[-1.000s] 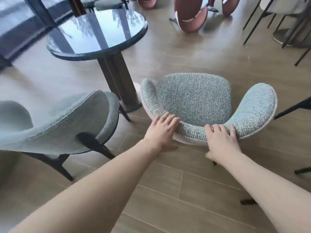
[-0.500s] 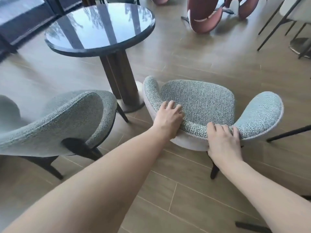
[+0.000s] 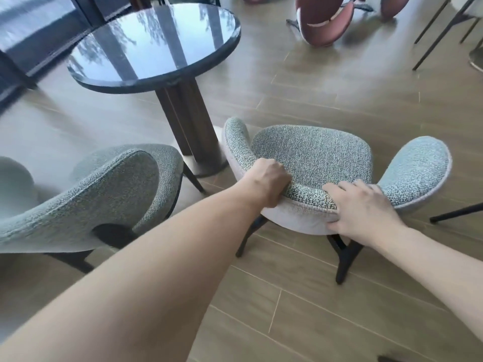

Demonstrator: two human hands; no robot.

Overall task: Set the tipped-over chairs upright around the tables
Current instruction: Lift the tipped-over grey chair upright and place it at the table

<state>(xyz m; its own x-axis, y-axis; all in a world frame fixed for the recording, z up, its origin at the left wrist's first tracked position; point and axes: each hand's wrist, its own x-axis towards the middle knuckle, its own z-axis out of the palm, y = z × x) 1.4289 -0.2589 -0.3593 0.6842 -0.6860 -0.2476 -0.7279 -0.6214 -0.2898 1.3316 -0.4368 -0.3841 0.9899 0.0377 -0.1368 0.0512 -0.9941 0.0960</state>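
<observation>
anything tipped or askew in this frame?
Yes: the red chair at the top lies on its side on the floor. The grey chair gripped by the left hand and right hand stands upright by the round table.

Wood-plank floor (image 3: 300, 82) carries round dark table (image 3: 156, 43) on pedestal, two grey chairs (image 3: 313, 155) (image 3: 104, 189) upright, red chair (image 3: 326, 22) tipped over.
</observation>
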